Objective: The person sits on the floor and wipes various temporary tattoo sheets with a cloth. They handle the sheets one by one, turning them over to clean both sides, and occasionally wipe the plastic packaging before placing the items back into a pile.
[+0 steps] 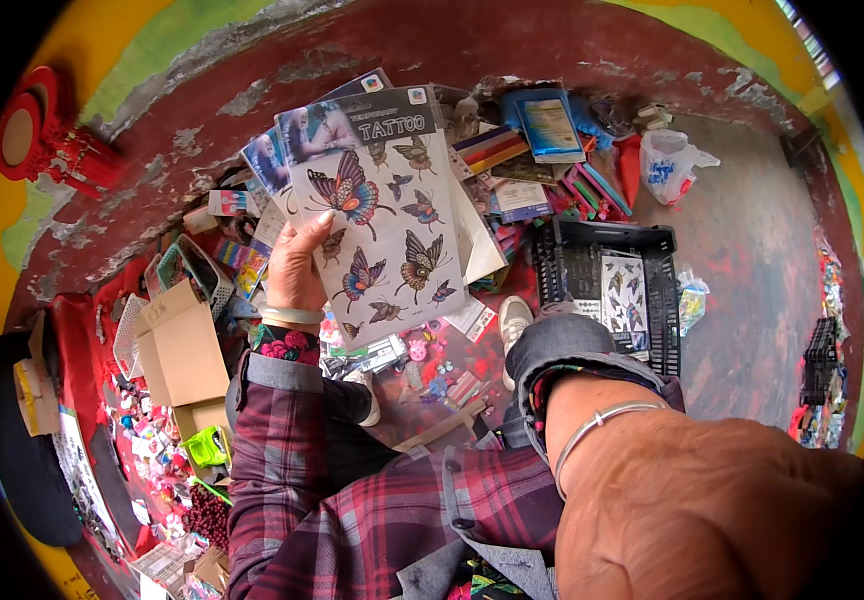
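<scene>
My left hand (299, 262) is closed around the lower left edge of several butterfly tattoo sheets (377, 215), with the thumb on the front. The top sheet is white with a dark header and colourful butterflies. More packaged sheets fan out behind it. My right hand (702, 490) is raised very near the camera at the lower right. Only its back and the wrist with a silver bangle show; its fingers are out of sight. Beyond it, a black plastic crate (667, 300) stands on the floor with another butterfly sheet (624, 295) inside.
To the left are an open cardboard box (180, 340), a pale green basket (214, 283) and many small trinkets. Packets and books (549, 125) are heaped along the peeling red wall. A white plastic bag (670, 165) lies at the far right; a red stool (34, 135) stands far left.
</scene>
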Demonstrator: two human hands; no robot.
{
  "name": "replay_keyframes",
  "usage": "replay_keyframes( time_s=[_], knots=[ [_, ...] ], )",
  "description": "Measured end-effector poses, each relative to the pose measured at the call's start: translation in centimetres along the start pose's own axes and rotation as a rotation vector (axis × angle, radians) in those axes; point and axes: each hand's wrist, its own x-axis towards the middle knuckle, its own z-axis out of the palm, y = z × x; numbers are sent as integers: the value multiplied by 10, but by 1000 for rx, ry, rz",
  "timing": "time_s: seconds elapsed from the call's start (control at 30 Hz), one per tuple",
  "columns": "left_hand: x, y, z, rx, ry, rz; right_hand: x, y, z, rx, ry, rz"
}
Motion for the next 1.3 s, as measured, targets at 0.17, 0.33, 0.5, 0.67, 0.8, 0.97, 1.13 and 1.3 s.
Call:
replay_keyframes(
  time_s=[0.17, 0.33, 0.5, 0.67, 0.8, 0.97, 1.13, 1.3],
  knots=[
    [4, -1, -3, -46, -36, 22, 4, -1, -3, -56, 28, -18],
    [3, -3, -13, -99, -40, 60, 13, 10, -42, -383, 314, 18],
    [6, -1, -9, -78, -102, 56, -18, 92, -173, -587, 614, 415],
    [4, 4, -10, 5, -71, -15, -24, 124, -170, -364, 571, 571],
    [-2, 13, 3, -190, -29, -113, -40, 126, -198, -174, 636, 576],
    [0, 10, -11, -114, -68, -92, -48, 122, -210, -132, 631, 594],
    [-2, 16, -4, -48, -118, -69, -48, 116, -215, 10, 625, 640],
    [0, 18, -11, -46, -59, -6, -51, 112, -220, -76, 701, 637]
  ],
)
